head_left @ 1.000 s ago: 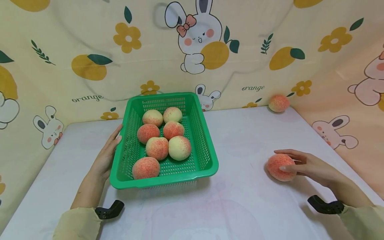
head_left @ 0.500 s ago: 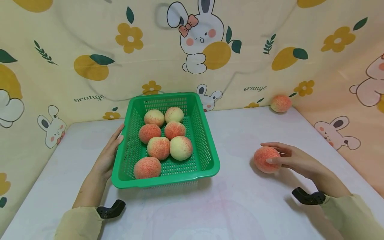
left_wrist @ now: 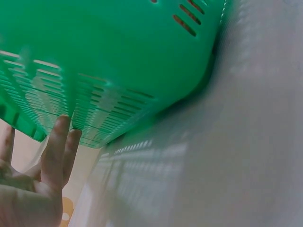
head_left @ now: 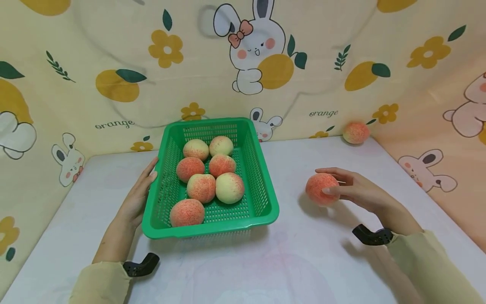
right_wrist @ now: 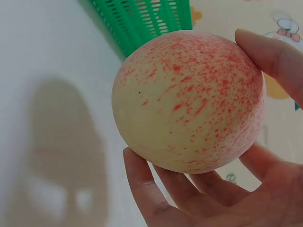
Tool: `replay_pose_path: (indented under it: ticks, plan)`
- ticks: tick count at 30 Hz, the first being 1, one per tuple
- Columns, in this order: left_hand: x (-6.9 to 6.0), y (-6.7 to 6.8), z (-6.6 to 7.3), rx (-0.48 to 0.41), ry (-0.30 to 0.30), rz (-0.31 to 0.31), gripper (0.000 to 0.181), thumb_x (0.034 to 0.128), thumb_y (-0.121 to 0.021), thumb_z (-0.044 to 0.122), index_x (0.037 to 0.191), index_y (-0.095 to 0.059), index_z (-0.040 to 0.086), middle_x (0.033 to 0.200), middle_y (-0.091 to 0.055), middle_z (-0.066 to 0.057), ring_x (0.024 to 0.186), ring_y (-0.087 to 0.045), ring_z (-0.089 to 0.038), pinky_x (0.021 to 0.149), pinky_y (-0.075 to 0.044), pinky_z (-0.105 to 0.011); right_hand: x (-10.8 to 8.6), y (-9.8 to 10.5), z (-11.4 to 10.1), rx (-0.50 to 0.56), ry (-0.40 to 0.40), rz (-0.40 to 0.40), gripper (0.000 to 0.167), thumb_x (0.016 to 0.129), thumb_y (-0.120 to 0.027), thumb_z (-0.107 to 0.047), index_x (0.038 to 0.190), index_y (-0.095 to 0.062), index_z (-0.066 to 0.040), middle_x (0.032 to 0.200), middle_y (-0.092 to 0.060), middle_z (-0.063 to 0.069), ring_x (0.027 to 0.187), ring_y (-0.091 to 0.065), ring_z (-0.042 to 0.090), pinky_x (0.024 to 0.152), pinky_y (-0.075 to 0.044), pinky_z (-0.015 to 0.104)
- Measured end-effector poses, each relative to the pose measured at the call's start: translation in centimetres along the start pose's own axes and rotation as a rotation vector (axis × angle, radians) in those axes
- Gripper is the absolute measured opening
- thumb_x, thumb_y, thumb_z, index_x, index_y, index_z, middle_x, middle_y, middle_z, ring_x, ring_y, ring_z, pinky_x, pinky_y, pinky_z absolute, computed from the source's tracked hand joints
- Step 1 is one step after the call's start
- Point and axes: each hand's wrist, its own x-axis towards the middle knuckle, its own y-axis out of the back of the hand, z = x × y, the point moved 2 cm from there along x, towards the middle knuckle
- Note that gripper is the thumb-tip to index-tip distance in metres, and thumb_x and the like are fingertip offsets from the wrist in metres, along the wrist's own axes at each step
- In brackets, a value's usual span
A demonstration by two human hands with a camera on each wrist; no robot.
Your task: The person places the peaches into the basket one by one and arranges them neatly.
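My right hand [head_left: 362, 193] grips a reddish peach [head_left: 318, 189] between thumb and fingers, held above the white tabletop to the right of the basket. Up close in the right wrist view, the peach [right_wrist: 184, 104] shows a pale yellow side speckled with red, and the fingers curve around it. A green plastic basket [head_left: 212, 229] with slotted walls holds several peaches in red and cream tones. Against its left wall rests my left hand [head_left: 133, 203]. In the left wrist view, straight fingers [left_wrist: 56, 153] touch the slotted outer wall from outside.
Another peach [head_left: 356, 133] sits in the far right corner of the table [head_left: 243, 270], against the printed cloth backdrop [head_left: 182, 84]. The cloth also rises along the right and left sides. A black wrist band [head_left: 141, 266] is on each arm.
My right hand has moved left and away from me with the peach, toward the basket, lifting it off the tabletop. My left hand and the basket have stayed in place.
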Motion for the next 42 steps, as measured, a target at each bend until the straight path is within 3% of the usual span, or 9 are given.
replay_pose_path:
  ticks: [20, 30, 42]
  plan:
    - [0.1, 0.0, -0.1, 0.003, 0.004, -0.005, 0.055, 0.1055, -0.035, 0.029, 0.155, -0.010, 0.028, 0.121, -0.056, 0.005, 0.091, -0.065, -0.005, 0.075, -0.056, -0.023, 3.7, -1.4, -6.0, 0.028, 0.081, -0.073, 0.046, 0.093, -0.061, -0.013, 0.137, -0.048, -0.014, 0.123, -0.058, 0.003, 0.109, -0.058, 0.016, 0.088, -0.052, 0.029]
    - [0.0, 0.1, 0.1, 0.053, 0.051, 0.041, 0.056, 0.1045, -0.038, 0.033, 0.154, -0.013, 0.032, 0.126, -0.048, 0.005, 0.094, -0.062, -0.005, 0.075, -0.055, -0.023, 5.6, -3.0, -9.3, -0.015, 0.099, -0.091, 0.053, 0.090, -0.066, -0.017, 0.140, -0.047, -0.014, 0.133, -0.051, 0.010, 0.110, -0.059, 0.022, 0.087, -0.052, 0.031]
    - [0.2, 0.4, 0.5, 0.161, 0.107, 0.134, 0.057, 0.1008, -0.048, 0.036, 0.152, -0.023, 0.035, 0.125, -0.042, 0.000, 0.100, -0.061, -0.010, 0.077, -0.055, -0.023, 8.1, -5.7, -11.5, 0.034, 0.112, -0.158, 0.057, 0.089, -0.065, -0.016, 0.142, -0.044, -0.009, 0.139, -0.046, 0.011, 0.116, -0.054, 0.028, 0.087, -0.054, 0.034]
